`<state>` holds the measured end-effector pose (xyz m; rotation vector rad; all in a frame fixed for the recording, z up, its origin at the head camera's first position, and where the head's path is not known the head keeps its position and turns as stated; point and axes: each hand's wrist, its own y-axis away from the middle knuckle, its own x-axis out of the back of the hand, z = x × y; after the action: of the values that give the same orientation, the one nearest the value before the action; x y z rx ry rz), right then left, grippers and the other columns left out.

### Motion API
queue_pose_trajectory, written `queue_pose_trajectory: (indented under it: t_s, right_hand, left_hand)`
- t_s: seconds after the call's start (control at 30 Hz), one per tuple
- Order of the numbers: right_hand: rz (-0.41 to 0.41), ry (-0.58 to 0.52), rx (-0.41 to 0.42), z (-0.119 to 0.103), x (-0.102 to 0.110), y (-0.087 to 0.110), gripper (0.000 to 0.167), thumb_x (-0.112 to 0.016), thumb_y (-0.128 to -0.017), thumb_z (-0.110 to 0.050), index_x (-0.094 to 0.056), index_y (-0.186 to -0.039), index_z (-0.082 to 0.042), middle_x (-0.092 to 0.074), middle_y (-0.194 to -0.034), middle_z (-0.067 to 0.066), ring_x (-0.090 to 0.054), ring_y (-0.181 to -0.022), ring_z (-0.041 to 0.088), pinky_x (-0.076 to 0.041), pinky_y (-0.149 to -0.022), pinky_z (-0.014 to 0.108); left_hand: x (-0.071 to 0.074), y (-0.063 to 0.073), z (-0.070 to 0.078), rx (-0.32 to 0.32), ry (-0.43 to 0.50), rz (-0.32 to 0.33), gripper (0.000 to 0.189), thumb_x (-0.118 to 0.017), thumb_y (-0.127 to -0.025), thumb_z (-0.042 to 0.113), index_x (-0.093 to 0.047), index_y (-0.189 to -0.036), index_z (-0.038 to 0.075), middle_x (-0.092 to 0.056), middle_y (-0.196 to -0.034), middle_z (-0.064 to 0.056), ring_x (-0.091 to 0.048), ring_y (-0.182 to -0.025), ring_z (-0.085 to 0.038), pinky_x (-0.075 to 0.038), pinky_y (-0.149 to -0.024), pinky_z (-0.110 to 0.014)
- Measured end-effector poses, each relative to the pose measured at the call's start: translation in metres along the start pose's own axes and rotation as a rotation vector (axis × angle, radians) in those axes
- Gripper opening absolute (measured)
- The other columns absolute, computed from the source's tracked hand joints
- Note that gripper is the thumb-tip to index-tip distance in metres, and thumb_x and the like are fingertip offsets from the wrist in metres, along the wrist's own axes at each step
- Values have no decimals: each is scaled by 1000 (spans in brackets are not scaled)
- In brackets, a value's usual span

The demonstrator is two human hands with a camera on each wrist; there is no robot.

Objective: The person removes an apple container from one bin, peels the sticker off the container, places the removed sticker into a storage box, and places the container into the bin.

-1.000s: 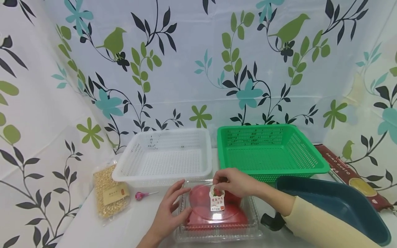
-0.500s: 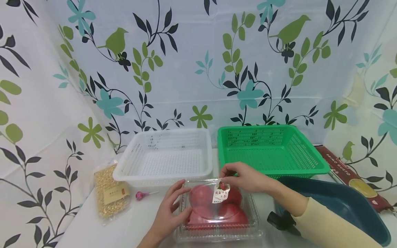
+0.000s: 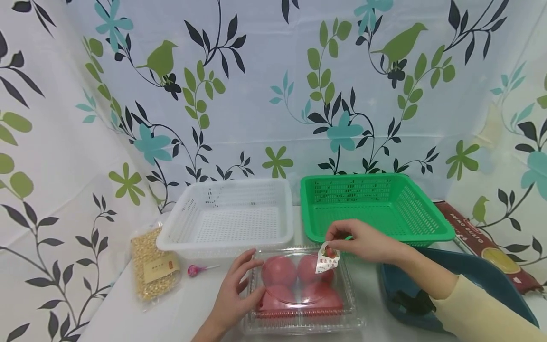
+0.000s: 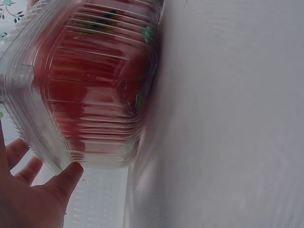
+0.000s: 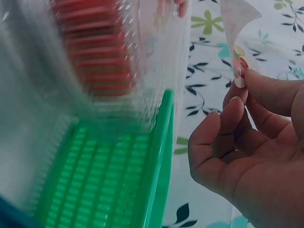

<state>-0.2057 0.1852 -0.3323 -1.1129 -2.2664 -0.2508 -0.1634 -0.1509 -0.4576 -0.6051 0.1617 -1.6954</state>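
A clear plastic clamshell box (image 3: 305,323) holding several red round fruits (image 3: 278,271) lies on the white table in the head view. My left hand (image 3: 232,289) rests at its left edge with fingers spread. In the left wrist view the thumb (image 4: 71,178) touches the box's rim. Between thumb and fingertips my right hand (image 3: 363,242) pinches a white sticker (image 3: 328,259) printed with a red fruit picture and writing. The sticker hangs over the lid's back right part. In the right wrist view the sticker (image 5: 237,21) is curled and looks free of the lid.
Behind stand a white basket (image 3: 239,244) and a green basket (image 3: 376,236). At right lie a dark blue pan (image 3: 478,289) and a red-brown packet (image 3: 478,237). A bag of yellow kernels (image 3: 147,256) and a pink lollipop (image 3: 194,270) lie at left.
My right hand has moved right and slightly back, peeling the sticker from the middle of the lid until it hangs from the fingertips. The left hand has stayed on the box's edge.
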Motion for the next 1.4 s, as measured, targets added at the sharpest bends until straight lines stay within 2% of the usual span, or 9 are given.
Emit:
queue_pose_trajectory:
  t_s: [0.47,0.6,0.83,1.0,1.17,1.4]
  right_hand:
    - [73,22,-87,33,44,46,10,-61,-102,-15,-65,-103,-6,-65,-95,6,-61,-89,21,-52,-80,33]
    - [56,50,-98,41,52,57,10,-60,-103,-15,-64,-104,-6,-66,-94,3,-60,-87,18,-51,-78,30]
    - [32,122,-78,55,61,75,6,-60,-102,-12,-65,-103,-9,-65,-93,-2,-59,-83,16,-50,-72,28]
    - [21,120,-108,66,65,86,6,-59,-102,-10,-64,-104,-7,-64,-93,-2,-58,-82,15,-49,-70,26]
    - [3,152,-102,75,69,94,4,-61,-101,-8,-64,-103,-8,-63,-90,-4,-56,-80,12,-45,-65,25]
    - [-72,131,-127,88,74,104,3,-62,-99,-5,-64,-101,-7,-61,-89,-4,-53,-78,9,-44,-62,25]
  left_hand:
    - [1,-1,-4,-32,2,-19,47,-77,-86,7,-64,-130,16,-38,-155,-12,-34,-140,-43,-46,-92,-70]
    - [2,0,-4,-32,1,-26,46,-76,-86,7,-63,-130,16,-38,-156,-10,-34,-140,-43,-47,-92,-68]
    - [2,-1,-3,-42,-3,-28,46,-76,-86,7,-63,-130,15,-38,-155,-15,-34,-139,-44,-48,-91,-68]
    - [3,-1,-2,-43,-4,-25,46,-77,-86,6,-64,-129,15,-38,-155,-16,-35,-139,-44,-49,-92,-65]
    - [3,-1,0,-38,-7,-21,46,-76,-85,6,-64,-129,14,-38,-154,-18,-35,-139,-43,-49,-92,-65]
    - [2,-1,0,-39,-3,-22,44,-76,-86,6,-64,-128,12,-39,-154,-16,-35,-139,-46,-48,-92,-67]
